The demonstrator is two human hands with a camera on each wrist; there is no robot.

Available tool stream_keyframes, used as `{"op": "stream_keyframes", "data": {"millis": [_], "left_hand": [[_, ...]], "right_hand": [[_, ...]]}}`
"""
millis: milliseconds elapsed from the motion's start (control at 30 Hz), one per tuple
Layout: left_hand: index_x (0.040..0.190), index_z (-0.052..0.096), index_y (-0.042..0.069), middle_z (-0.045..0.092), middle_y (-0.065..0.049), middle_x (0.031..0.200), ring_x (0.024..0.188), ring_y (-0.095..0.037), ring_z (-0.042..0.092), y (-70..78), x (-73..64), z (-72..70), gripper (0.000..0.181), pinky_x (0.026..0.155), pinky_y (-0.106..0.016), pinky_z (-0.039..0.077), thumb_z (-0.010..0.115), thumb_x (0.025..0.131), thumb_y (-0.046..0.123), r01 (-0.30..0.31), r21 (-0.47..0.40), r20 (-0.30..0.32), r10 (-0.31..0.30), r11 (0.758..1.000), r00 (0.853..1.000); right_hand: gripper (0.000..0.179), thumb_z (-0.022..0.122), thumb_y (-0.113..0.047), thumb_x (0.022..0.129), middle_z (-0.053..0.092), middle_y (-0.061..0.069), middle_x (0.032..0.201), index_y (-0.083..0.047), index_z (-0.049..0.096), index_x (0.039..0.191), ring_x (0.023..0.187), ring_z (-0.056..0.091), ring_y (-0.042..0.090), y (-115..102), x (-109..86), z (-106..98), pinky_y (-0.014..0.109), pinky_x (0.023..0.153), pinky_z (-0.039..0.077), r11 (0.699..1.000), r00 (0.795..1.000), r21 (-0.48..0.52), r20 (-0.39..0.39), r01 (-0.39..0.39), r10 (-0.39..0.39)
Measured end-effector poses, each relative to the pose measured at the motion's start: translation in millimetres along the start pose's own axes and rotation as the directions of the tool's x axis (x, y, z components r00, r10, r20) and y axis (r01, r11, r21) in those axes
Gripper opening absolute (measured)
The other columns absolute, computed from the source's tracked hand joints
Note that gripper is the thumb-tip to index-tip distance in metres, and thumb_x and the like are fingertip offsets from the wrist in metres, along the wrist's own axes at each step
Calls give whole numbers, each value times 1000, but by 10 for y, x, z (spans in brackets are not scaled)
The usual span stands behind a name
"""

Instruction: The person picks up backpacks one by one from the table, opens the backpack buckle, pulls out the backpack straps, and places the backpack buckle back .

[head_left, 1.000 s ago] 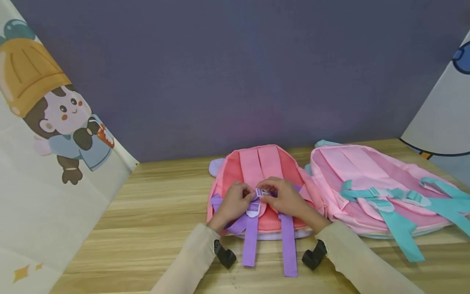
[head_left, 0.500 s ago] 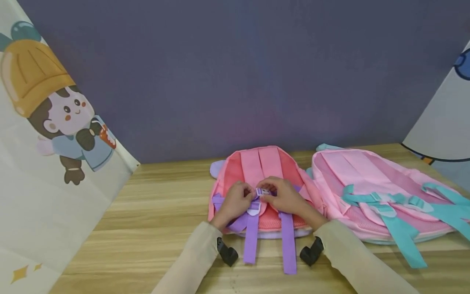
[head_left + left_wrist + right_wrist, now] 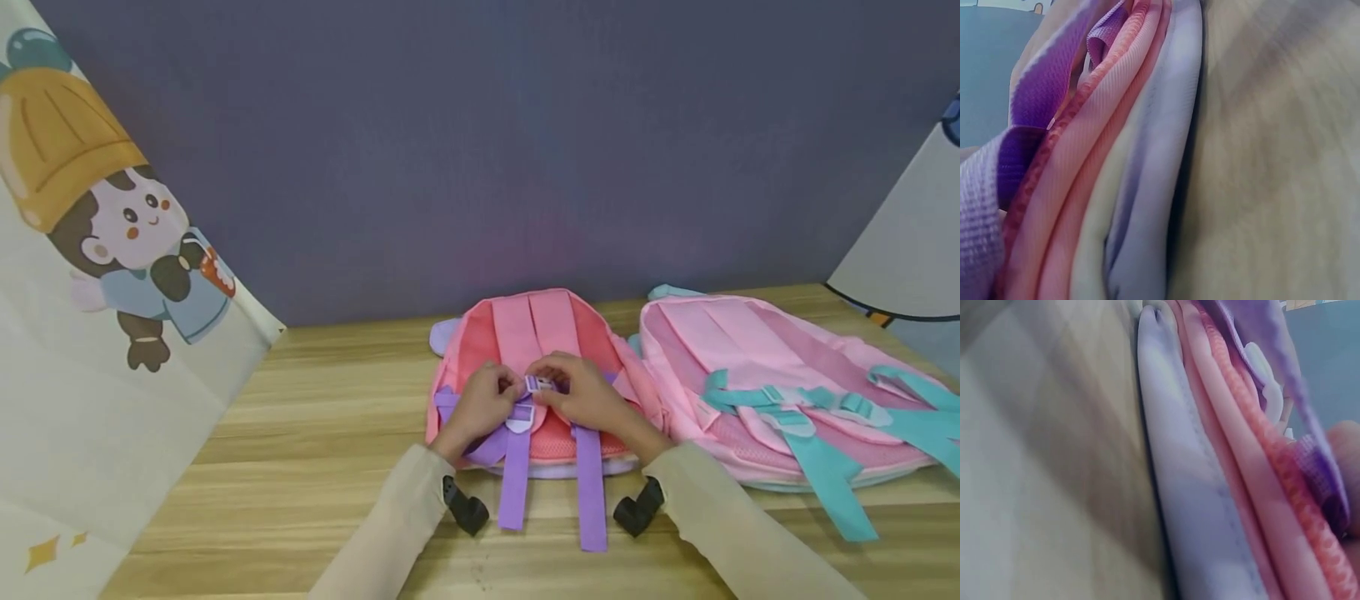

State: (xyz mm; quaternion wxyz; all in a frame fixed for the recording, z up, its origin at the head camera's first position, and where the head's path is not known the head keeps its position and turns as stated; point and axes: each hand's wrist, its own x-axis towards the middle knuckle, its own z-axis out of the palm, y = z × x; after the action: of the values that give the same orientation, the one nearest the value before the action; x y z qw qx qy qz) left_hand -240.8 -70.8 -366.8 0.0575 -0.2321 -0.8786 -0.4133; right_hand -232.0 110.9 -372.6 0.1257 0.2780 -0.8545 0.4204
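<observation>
A coral-pink backpack [image 3: 474, 350] lies back panel up on the table. Over its lower middle, my right hand [image 3: 588, 392] pinches a small white chest-strap buckle [image 3: 535, 383] between thumb and fingers. From the left, my left hand [image 3: 480, 404] pinches the purple strap at the buckle's side, fingertips close to it. Just below sits a white strap adjuster [image 3: 520, 419] with purple webbing through it. Two purple strap tails [image 3: 514, 492] hang toward the front. In the left wrist view, a purple strap [image 3: 1050, 81] loops beside the bag's edge; most of that hand is hidden.
A lighter pink backpack [image 3: 682, 333] with teal straps [image 3: 825, 467] lies against the right side of the coral one. Behind both stands a dark grey-blue panel [image 3: 450, 167]. The wooden table [image 3: 322, 417] extends to the left, up to a cartoon-printed sheet [image 3: 67, 400].
Both hands keep their hold at the buckle with hardly any movement. The head view has shifted slightly, and the bags stay in place.
</observation>
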Motion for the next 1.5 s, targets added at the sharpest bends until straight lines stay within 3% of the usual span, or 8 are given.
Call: {"op": "stream_keyframes", "data": {"millis": [1100, 1333, 1500], "left_hand": [[82, 67, 1, 58, -8, 82, 78, -13, 48, 51, -22, 36, 7, 73, -24, 41, 61, 86, 1, -3, -11, -32, 3, 1000, 999], [84, 67, 1, 56, -7, 83, 78, -13, 48, 65, -13, 23, 8, 72, -24, 41, 60, 88, 2, 3, -20, -4, -3, 1000, 1000], [87, 69, 1, 57, -6, 83, 78, -13, 46, 81, -24, -27, 11, 71, -25, 38, 59, 90, 6, 4, 37, 37, -5, 999, 999]], "right_hand": [[27, 71, -3, 81, 65, 2, 96, -7, 65, 107, 87, 59, 15, -31, -51, -7, 31, 79, 50, 1000, 1000, 4, 12, 12, -12], [27, 71, -3, 82, 65, 3, 98, -8, 65, 108, 89, 60, 17, -45, -59, -12, 33, 80, 50, 1000, 1000, -9, 9, 0, 0], [27, 70, -3, 82, 66, 3, 99, -7, 65, 108, 89, 60, 17, -56, -47, -6, 34, 81, 51, 1000, 1000, -11, 4, 3, -3]]}}
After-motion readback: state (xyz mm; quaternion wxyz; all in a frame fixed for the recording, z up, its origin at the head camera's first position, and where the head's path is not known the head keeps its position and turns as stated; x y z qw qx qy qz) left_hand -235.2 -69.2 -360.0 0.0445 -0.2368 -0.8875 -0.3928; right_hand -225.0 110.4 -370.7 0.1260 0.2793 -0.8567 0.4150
